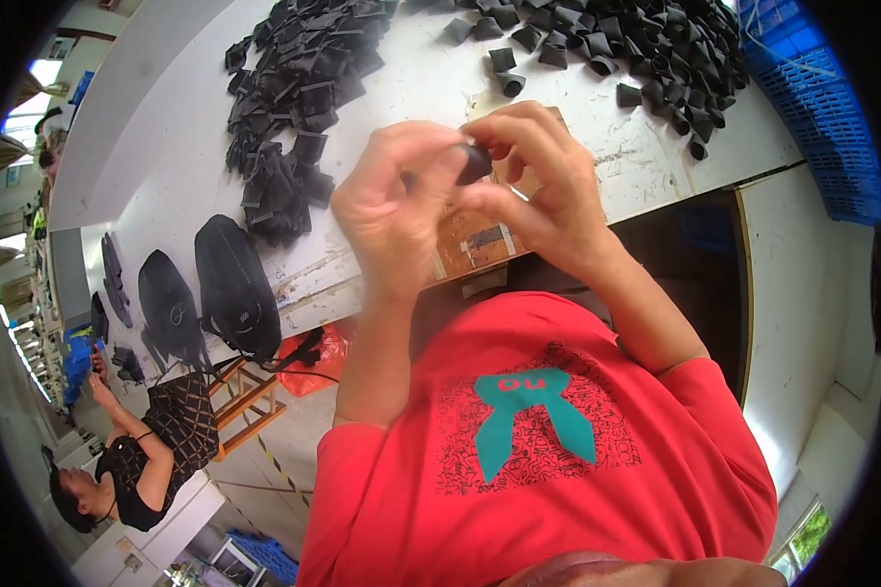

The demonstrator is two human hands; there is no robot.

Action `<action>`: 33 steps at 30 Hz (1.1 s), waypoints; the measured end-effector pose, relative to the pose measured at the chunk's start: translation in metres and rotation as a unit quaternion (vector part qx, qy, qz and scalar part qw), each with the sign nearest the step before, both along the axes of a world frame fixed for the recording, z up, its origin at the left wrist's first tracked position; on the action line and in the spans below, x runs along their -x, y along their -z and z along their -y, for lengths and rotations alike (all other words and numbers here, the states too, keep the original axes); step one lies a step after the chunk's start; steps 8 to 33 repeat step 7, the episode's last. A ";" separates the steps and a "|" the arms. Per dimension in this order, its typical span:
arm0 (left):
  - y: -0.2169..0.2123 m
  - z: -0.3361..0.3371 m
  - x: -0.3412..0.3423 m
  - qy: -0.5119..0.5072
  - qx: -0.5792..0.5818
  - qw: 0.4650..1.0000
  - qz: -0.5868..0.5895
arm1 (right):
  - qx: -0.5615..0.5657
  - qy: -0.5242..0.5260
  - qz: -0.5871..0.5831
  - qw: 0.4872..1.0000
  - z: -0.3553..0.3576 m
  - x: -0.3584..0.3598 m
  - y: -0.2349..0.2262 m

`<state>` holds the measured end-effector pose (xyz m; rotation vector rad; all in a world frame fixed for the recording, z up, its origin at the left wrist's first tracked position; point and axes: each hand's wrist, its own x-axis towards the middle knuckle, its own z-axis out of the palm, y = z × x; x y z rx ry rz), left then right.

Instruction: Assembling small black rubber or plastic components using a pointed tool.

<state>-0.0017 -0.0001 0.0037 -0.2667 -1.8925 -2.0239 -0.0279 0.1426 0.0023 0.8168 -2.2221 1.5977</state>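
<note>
Both my hands are raised over the near edge of the white table (656, 186). Between them is a small black fabric piece (476, 164), curved like a short tube. My left hand (394, 196) pinches its left side between thumb and fingers. The bent fingers and thumb of my right hand (550, 181) close on its right side. My fingers cover part of the piece. Below my hands, a worn wooden board (470, 240) lies at the table edge. Beyond my left hand spreads a heap of flat black pieces (299, 103); at the far right is a pile of tube-shaped black pieces (656, 49).
A blue plastic crate (817, 108) stands at the right. Two black bags (235, 284) lie to the left, near a red plastic bag (321, 362) and a wooden stool (248, 406). A person in dark clothing (147, 450) is at the lower left.
</note>
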 end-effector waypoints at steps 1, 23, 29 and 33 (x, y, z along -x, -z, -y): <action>-0.001 -0.002 -0.003 -0.016 -0.092 0.995 0.042 | -0.023 0.003 -0.038 0.999 0.004 -0.002 0.000; 0.016 0.012 -0.008 0.066 -0.366 0.926 0.063 | -0.020 0.007 0.043 0.999 0.008 -0.005 -0.008; 0.016 0.012 -0.008 0.066 -0.366 0.926 0.063 | -0.020 0.007 0.043 0.999 0.008 -0.005 -0.008; 0.016 0.012 -0.008 0.066 -0.366 0.926 0.063 | -0.020 0.007 0.043 0.999 0.008 -0.005 -0.008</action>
